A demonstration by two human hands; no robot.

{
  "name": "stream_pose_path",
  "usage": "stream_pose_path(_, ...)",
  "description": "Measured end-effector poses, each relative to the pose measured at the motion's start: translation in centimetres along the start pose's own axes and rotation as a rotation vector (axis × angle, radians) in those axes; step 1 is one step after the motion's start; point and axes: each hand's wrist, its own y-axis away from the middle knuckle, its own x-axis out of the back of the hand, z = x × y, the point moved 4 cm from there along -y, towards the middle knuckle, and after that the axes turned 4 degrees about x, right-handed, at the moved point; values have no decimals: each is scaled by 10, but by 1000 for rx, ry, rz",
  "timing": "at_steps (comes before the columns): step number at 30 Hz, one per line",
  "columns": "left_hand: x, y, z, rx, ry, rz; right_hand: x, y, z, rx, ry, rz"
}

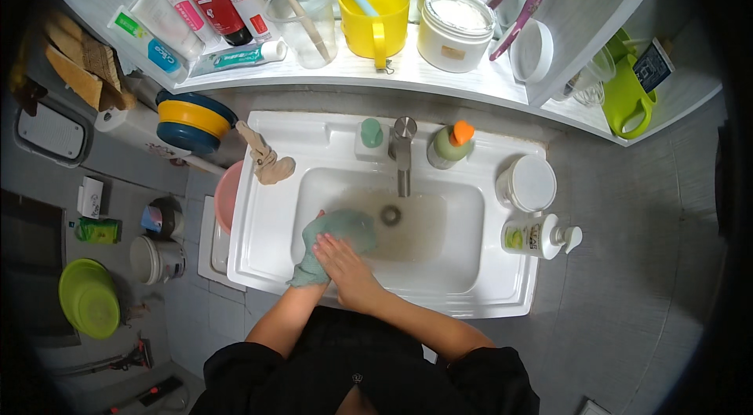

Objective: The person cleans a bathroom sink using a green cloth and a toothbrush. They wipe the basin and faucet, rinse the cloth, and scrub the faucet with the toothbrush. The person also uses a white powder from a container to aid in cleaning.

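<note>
A wet grey-green cloth or mitt (345, 228) covers my left hand (311, 291) over the left part of the white sink basin (463, 242). Only the wrist and a bit of skin at the far edge show, so its fingers are hidden. Across the cloth lies my right hand (342, 264), flat, with its fingers stretched out. Cloudy water surrounds the drain (390, 216). Above it stands the metal faucet (404, 156). A crumpled beige cloth (271, 164) rests on the sink's back left corner.
Behind the faucet, a shelf (486, 85) holds a yellow mug (375, 21), a white jar (455, 34) and toothpaste tubes. An orange-topped bottle (450, 144), a white-lidded tub (529, 183) and a pump bottle (537, 237) line the sink's right. A pink basin (227, 195) sits left.
</note>
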Motion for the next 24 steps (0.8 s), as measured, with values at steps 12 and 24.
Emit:
stream_pose_path(12, -18, 14, 0, -68, -22, -221, 10, 3, 12, -262, -195, 224)
stream_pose_path(24, -10, 24, -16, -29, -327, -140, -47, -14, -25, -352, -576, 126)
